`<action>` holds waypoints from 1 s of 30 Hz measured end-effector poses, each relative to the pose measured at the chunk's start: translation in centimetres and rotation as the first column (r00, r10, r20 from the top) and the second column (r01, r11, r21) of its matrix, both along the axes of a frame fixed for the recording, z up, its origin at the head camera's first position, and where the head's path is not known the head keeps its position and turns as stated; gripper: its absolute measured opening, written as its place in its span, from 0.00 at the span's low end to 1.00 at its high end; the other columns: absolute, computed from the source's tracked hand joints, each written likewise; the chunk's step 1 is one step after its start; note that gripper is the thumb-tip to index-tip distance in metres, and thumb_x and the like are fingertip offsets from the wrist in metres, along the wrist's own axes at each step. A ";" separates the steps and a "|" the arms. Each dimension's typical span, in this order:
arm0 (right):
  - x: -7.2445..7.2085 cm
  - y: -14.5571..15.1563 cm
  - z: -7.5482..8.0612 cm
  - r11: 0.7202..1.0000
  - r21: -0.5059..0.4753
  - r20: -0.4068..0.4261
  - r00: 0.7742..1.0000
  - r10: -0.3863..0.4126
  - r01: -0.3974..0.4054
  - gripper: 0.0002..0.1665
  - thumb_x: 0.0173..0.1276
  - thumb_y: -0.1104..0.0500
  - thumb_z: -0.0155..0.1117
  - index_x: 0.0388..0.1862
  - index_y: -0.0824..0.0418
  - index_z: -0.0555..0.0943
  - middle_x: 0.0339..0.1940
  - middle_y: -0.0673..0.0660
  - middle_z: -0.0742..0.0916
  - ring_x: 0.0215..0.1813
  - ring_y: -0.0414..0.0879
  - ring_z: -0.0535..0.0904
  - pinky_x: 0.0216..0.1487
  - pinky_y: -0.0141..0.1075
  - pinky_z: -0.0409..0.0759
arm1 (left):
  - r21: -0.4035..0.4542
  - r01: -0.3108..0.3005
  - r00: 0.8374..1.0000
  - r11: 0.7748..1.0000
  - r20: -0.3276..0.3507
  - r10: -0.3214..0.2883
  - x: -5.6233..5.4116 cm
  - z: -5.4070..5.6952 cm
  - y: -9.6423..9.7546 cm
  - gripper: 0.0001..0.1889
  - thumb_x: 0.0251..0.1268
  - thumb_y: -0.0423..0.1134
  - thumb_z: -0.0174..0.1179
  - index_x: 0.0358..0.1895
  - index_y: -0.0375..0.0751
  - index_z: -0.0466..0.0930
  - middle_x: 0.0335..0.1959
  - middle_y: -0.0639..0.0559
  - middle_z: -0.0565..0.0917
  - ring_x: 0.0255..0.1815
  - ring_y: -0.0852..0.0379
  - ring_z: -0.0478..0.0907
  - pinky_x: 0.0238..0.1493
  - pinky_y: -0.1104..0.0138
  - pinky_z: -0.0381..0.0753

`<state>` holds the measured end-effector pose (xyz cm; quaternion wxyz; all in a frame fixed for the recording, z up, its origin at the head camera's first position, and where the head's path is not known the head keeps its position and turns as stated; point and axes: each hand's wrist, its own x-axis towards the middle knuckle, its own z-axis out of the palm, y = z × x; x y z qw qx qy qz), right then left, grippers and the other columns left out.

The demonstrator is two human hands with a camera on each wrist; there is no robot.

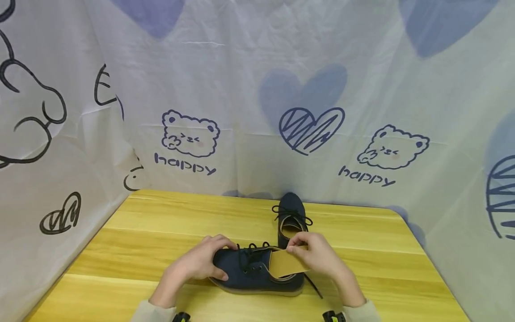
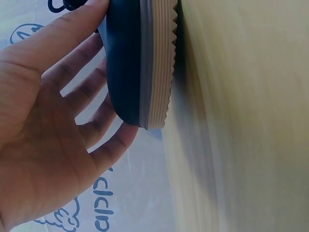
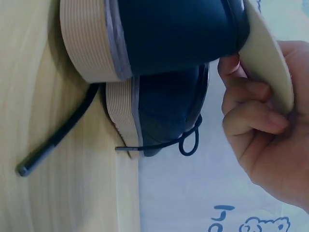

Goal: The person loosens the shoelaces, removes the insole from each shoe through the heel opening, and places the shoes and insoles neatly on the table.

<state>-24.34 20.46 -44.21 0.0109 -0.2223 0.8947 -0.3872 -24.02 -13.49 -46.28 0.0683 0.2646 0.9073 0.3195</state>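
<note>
A dark navy lace-up shoe point(image 1: 257, 275) lies sideways on the table, toe to the left. My left hand point(image 1: 205, 259) grips its toe end, with thumb and fingers on opposite sides; the left wrist view shows the fingers around the toe above the ribbed pale sole point(image 2: 161, 63). In my right hand point(image 1: 318, 255) a tan insole point(image 1: 283, 263) is pinched at its heel end. The insole's front part is inside the shoe opening, and its rear sticks up out of it. In the right wrist view, curled fingers point(image 3: 253, 118) hold the insole point(image 3: 265, 58) beside the shoe's heel.
A second navy shoe point(image 1: 291, 210) with a tied bow stands just behind, toe toward the back curtain point(image 1: 249, 179). A loose dark lace end point(image 1: 314, 286) lies by the heel of the front shoe. The wooden table point(image 1: 161, 219) meets curtains at its back and left.
</note>
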 end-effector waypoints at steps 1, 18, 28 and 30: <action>0.0 0.1 0.1 1.000 0.003 0.004 1.000 0.009 -0.009 0.03 0.74 0.58 0.68 0.38 0.53 0.86 0.35 0.45 0.86 0.33 0.40 0.77 0.38 0.34 0.78 | -0.003 0.000 1.000 1.000 -0.001 0.000 0.0 0.0 -0.1 0.35 0.44 0.35 0.84 0.61 0.49 0.82 0.63 0.49 0.79 0.60 0.46 0.70 0.61 0.44 0.75; 0.9 0.6 0.6 0.970 0.096 -0.325 0.914 0.241 -0.221 0.18 0.70 0.57 0.74 0.57 0.54 0.86 0.59 0.49 0.86 0.63 0.48 0.81 0.63 0.48 0.80 | -0.015 0.001 1.000 1.000 0.013 0.000 0.2 0.2 0.0 0.35 0.46 0.36 0.84 0.62 0.49 0.81 0.63 0.50 0.79 0.61 0.45 0.70 0.62 0.44 0.75; 1.8 0.6 0.7 0.905 0.272 -0.310 0.861 0.404 -0.327 0.21 0.67 0.55 0.77 0.58 0.54 0.87 0.65 0.50 0.84 0.66 0.50 0.80 0.64 0.50 0.79 | -0.008 0.002 1.000 1.000 0.016 -0.002 0.1 0.3 0.0 0.35 0.46 0.36 0.84 0.61 0.49 0.81 0.64 0.50 0.79 0.62 0.45 0.70 0.62 0.43 0.75; 1.8 0.7 0.6 0.897 0.288 -0.317 0.851 0.419 -0.335 0.21 0.66 0.54 0.77 0.57 0.54 0.87 0.64 0.50 0.85 0.65 0.49 0.81 0.64 0.49 0.79 | -0.009 0.003 1.000 1.000 0.015 -0.003 0.1 0.3 0.0 0.34 0.46 0.36 0.84 0.61 0.49 0.81 0.63 0.50 0.79 0.62 0.45 0.70 0.62 0.43 0.75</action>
